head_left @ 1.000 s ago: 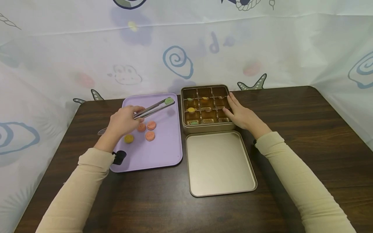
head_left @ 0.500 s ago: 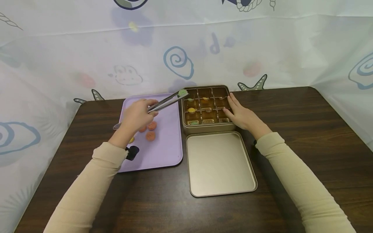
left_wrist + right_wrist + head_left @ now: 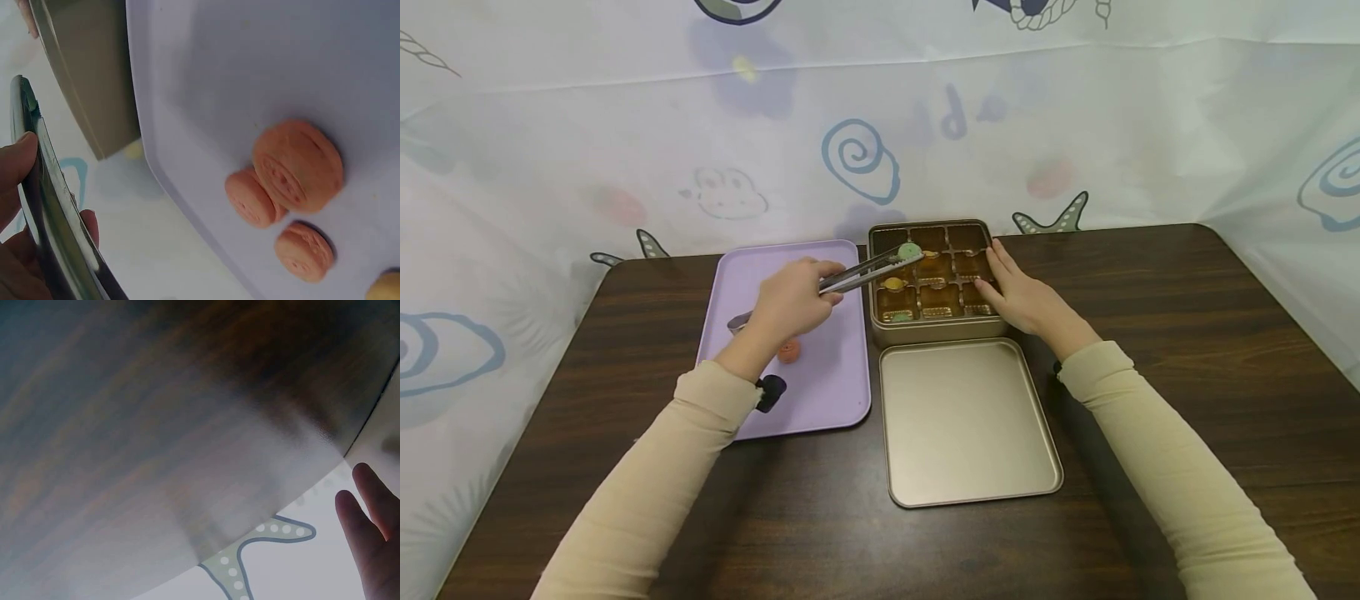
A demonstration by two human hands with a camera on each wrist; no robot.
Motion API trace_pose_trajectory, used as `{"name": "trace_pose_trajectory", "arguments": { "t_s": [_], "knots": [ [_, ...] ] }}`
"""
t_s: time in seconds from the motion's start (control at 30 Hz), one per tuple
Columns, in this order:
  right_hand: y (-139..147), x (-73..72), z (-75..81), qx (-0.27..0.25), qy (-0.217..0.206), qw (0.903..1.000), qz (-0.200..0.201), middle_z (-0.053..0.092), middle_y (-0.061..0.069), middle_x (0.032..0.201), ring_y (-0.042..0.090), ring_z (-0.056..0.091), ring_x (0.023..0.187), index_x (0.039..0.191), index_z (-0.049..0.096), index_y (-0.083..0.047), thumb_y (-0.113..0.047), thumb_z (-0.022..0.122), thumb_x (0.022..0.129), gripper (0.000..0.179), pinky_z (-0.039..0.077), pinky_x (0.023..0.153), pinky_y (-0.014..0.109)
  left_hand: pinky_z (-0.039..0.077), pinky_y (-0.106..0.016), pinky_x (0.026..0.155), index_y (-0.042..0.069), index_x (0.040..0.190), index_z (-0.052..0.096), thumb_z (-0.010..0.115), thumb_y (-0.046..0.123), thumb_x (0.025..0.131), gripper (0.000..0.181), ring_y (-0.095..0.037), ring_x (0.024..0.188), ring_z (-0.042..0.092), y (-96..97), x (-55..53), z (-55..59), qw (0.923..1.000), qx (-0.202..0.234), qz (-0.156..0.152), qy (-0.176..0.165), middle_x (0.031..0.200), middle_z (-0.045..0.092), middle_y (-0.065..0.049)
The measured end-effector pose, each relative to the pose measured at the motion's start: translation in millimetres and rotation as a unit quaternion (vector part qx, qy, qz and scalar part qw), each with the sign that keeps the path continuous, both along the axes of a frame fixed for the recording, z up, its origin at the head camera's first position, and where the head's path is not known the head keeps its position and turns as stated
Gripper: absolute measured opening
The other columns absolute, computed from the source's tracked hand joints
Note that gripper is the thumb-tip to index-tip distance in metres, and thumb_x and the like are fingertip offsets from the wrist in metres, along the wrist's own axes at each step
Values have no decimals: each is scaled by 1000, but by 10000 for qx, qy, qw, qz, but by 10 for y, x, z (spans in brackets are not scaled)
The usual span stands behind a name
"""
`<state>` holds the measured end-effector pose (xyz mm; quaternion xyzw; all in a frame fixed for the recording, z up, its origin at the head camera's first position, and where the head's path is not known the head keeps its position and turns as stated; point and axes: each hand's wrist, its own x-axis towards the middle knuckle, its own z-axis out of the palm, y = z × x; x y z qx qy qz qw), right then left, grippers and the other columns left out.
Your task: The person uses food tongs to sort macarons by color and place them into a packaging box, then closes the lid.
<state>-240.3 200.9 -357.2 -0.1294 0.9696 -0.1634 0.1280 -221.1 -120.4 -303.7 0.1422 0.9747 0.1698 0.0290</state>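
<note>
My left hand [image 3: 796,296] grips a pair of metal tongs [image 3: 865,273], fingers and thumb curled round the arms. Between the tong tips sits a green macaron [image 3: 909,251], held above the left part of a gold tin [image 3: 936,332]. A brown divided insert [image 3: 937,297] fills the tin, with a yellow macaron [image 3: 893,284] and bits of green in some compartments. My right hand [image 3: 1028,297] rests with extended fingers against the tin's right side. In the left wrist view, orange macarons [image 3: 297,165] lie on the lilac tray [image 3: 206,81], close together.
A flat gold lid [image 3: 970,425] lies on the dark wooden table [image 3: 1187,350] in front of the tin. Part of a yellow macaron [image 3: 384,289] shows at the tray's edge of the left wrist view. A patterned white cloth [image 3: 1000,150] hangs behind the table.
My left hand has moved right with the tongs, carrying the green macaron from above the lilac tray to above the tin. The right hand has stayed against the tin.
</note>
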Motion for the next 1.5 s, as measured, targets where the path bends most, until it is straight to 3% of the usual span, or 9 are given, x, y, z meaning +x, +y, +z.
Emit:
{"name": "trace_pose_trajectory", "arguments": {
  "t_s": [0.43, 0.93, 1.27, 1.5],
  "knots": [
    [-1, -11, -11, 49, -3, 10000, 53, -17, 7, 161, 49, 45, 126, 153, -8, -9, -55, 15, 100, 74, 41, 96, 57, 50, -51, 76, 17, 127, 62, 61, 23, 89, 38, -29, 98, 60, 145, 35, -66, 9998, -78, -150, -60, 118, 64, -11],
    [-6, -22, -2, 54, 8, 10000, 8, -15, 7, 161, 49, 53, 117, 154, -7, -9, -55, 17, 100, 74, 44, 89, 56, 51, -51, 79, 15, 128, 61, 61, 21, 89, 40, -28, 101, 61, 183, 25, -92, 9996, -140, -205, -165, 121, 64, -11],
    [4, -21, 9, 29, 9, 10000, 2, -14, 9, 161, 49, 53, 116, 153, -7, -9, -53, 18, 101, 73, 44, 88, 56, 51, -48, 75, 14, 127, 61, 63, 20, 88, 40, -26, 91, 60, 184, 10, -104, 9993, -198, -255, -191, 115, 64, -11],
    [10, -19, -11, 53, 5, 10000, 21, -15, 9, 161, 49, 52, 118, 153, -8, -9, -54, 17, 100, 74, 44, 90, 56, 50, -49, 76, 13, 130, 59, 64, 21, 87, 44, -27, 94, 61, 172, 17, -111, 9992, -128, -252, -278, 116, 64, -12]
  ]
}}
